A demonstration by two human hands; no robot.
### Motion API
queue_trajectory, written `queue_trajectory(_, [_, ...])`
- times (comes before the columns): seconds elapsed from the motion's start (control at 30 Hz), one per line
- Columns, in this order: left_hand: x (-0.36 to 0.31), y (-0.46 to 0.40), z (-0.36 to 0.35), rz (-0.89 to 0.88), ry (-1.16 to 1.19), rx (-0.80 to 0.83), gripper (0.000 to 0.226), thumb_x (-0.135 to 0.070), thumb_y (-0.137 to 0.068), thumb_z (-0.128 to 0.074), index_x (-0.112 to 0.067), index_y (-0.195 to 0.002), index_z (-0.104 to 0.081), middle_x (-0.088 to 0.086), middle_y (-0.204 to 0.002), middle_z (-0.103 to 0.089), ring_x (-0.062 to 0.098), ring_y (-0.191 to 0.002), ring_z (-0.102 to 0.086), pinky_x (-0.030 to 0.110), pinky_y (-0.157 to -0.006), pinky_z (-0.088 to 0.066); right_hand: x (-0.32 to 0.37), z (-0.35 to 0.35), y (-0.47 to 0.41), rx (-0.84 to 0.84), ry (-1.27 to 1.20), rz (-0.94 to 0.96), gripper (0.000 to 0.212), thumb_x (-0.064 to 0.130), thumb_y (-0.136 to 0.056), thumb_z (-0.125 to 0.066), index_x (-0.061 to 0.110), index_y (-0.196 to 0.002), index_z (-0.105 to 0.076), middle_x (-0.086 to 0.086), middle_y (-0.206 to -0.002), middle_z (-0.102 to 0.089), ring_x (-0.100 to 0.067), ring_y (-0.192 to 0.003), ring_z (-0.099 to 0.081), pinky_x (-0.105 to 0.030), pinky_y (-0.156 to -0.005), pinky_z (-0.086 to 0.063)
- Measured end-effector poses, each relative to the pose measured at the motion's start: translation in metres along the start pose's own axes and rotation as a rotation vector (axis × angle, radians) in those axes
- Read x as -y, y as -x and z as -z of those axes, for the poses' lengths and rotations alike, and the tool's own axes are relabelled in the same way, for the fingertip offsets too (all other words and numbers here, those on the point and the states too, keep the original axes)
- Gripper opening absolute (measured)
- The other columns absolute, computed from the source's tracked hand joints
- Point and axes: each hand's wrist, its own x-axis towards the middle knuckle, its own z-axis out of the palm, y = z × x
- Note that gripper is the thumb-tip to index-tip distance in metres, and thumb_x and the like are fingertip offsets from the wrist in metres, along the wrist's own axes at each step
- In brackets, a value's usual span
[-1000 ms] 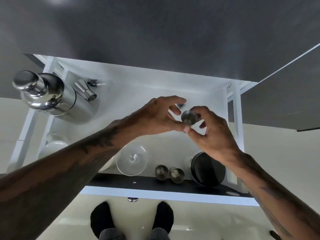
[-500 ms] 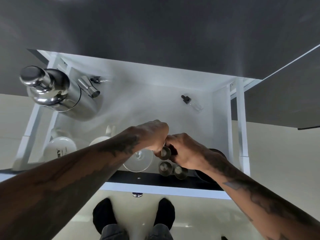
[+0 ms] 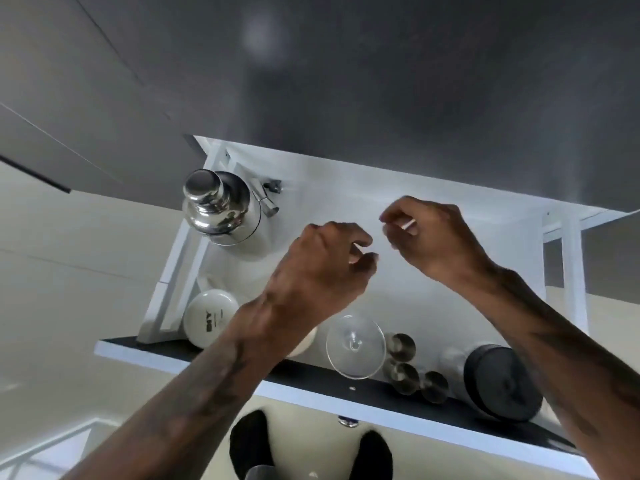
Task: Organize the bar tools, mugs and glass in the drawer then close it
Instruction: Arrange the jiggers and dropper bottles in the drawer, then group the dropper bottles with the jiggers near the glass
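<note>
Both hands have risen from the near row of jiggers (image 3: 401, 346); right hand (image 3: 436, 237) pinches a small clear dropper bottle (image 3: 408, 224), left hand (image 3: 322, 271) loosely curled, empty. Next: place it beside the jiggers.

White drawer (image 3: 450, 292) holds shaker (image 3: 221, 213), mug (image 3: 211, 318), glass (image 3: 356, 346) (upright).

Both forearms bare to the frame edge, no sleeves visible. Left hand (image 3: 322, 268): no rings, watch or glove seen; dark tattoo work runs along the forearm (pattern too blurred to read). Right hand (image 3: 440, 237): likewise bare, no jewellery; tattoo markings on forearm, esp. toward the elbow. Feet (image 3: 308, 445) at bottom of frame in black socks, w/ grey trouser hems just showing above them.
</note>
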Motion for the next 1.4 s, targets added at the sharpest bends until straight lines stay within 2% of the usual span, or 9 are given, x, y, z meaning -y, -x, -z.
queue_trajectory(0.17, [0.038, 0.066, 0.027, 0.078, 0.209, -0.195, 0.019, -0.022, -0.085, -0.069, -0.026, -0.103, -0.073, -0.021, -0.081, -0.072, -0.015, -0.078, -0.064, 0.0, -0.061, -0.046, 0.067, -0.092, -0.085, 0.274, 0.04, 0.064, 0.032, 0.014, -0.088, -0.06, 0.016, -0.12, -0.066, -0.014, -0.116, -0.065, -0.03, -0.111, -0.059, -0.032, -0.096, -0.044])
queue_trajectory(0.47, [0.095, 0.101, 0.032, 0.022, 0.311, -0.282, 0.024, -0.033, -0.073, -0.065, -0.029, -0.094, -0.075, -0.018, -0.075, -0.075, -0.013, -0.07, -0.067, 0.001, -0.055, -0.049, 0.086, -0.164, -0.124, 0.251, 0.053, -0.15, 0.05, 0.038, -0.069, -0.064, 0.032, -0.118, -0.066, -0.005, -0.101, -0.074, -0.027, -0.095, -0.068, -0.026, -0.073, -0.052])
queue_trajectory(0.57, [0.099, 0.107, 0.037, 0.033, 0.301, -0.238, 0.026, -0.037, -0.077, -0.062, -0.029, -0.1, -0.073, -0.021, -0.081, -0.073, -0.017, -0.075, -0.065, -0.003, -0.059, -0.046, 0.071, -0.146, -0.112, 0.267, 0.114, -0.151, 0.042, 0.038, -0.073, -0.065, 0.027, -0.114, -0.066, -0.003, -0.104, -0.072, -0.026, -0.092, -0.067, -0.022, -0.066, -0.046])
queue_trajectory(0.67, [0.097, 0.113, 0.035, 0.04, 0.263, -0.218, 0.021, -0.019, -0.08, -0.075, -0.024, -0.1, -0.074, -0.023, -0.081, -0.069, -0.02, -0.078, -0.063, -0.005, -0.061, -0.044, 0.044, -0.087, -0.068, 0.169, 0.054, -0.236, 0.028, 0.029, -0.075, -0.07, 0.015, -0.098, -0.067, -0.004, -0.097, -0.062, -0.02, -0.08, -0.061, -0.025, -0.058, -0.048])
queue_trajectory(0.73, [0.089, 0.115, 0.03, 0.026, 0.243, -0.205, 0.02, -0.017, -0.079, -0.073, -0.02, -0.099, -0.074, -0.021, -0.079, -0.068, -0.017, -0.077, -0.063, -0.005, -0.06, -0.043, 0.022, -0.037, -0.02, 0.118, 0.114, -0.217, 0.026, 0.024, -0.072, -0.074, 0.015, -0.097, -0.069, -0.002, -0.095, -0.054, -0.013, -0.076, -0.057, -0.014, -0.061, -0.047])
queue_trajectory(0.83, [0.074, 0.113, 0.019, -0.009, 0.238, -0.19, 0.02, -0.013, -0.077, -0.069, -0.015, -0.096, -0.073, -0.016, -0.076, -0.068, -0.012, -0.071, -0.062, -0.004, -0.058, -0.042, -0.008, 0.013, 0.054, 0.296, 0.213, -0.155, 0.026, 0.012, -0.076, -0.075, 0.015, -0.1, -0.067, -0.003, -0.101, -0.048, 0.001, -0.076, -0.052, 0.0, -0.064, -0.041])
queue_trajectory(0.97, [0.062, 0.109, 0.008, -0.021, 0.226, -0.168, 0.021, -0.007, -0.076, -0.07, -0.014, -0.096, -0.073, -0.01, -0.073, -0.068, -0.01, -0.071, -0.062, -0.004, -0.058, -0.043, -0.039, 0.014, 0.104, 0.571, 0.356, -0.08, 0.028, 0.013, -0.083, -0.07, 0.023, -0.106, -0.058, 0.004, -0.109, -0.046, -0.012, -0.082, -0.06, -0.025, -0.069, -0.056])
queue_trajectory(1.27, [0.055, 0.109, -0.006, 0.004, 0.186, -0.178, 0.024, -0.006, -0.075, -0.072, -0.014, -0.097, -0.074, -0.003, -0.071, -0.069, -0.004, -0.069, -0.064, 0.0, -0.057, -0.045, -0.046, 0.003, 0.107, 0.771, 0.41, -0.08, 0.05, 0.003, -0.082, -0.069, 0.016, -0.127, -0.051, -0.001, -0.123, -0.046, -0.016, -0.092, -0.055, -0.023, -0.071, -0.049])
queue_trajectory(1.4, [0.054, 0.109, -0.004, -0.017, 0.21, -0.219, 0.022, -0.003, -0.077, -0.073, -0.015, -0.096, -0.073, -0.007, -0.075, -0.07, -0.004, -0.07, -0.065, -0.001, -0.054, -0.044, -0.044, 0.017, 0.105, 0.79, 0.329, -0.188, 0.064, 0.004, -0.082, -0.068, 0.025, -0.137, -0.044, 0.006, -0.13, -0.041, -0.013, -0.104, -0.054, -0.029, -0.082, -0.055])
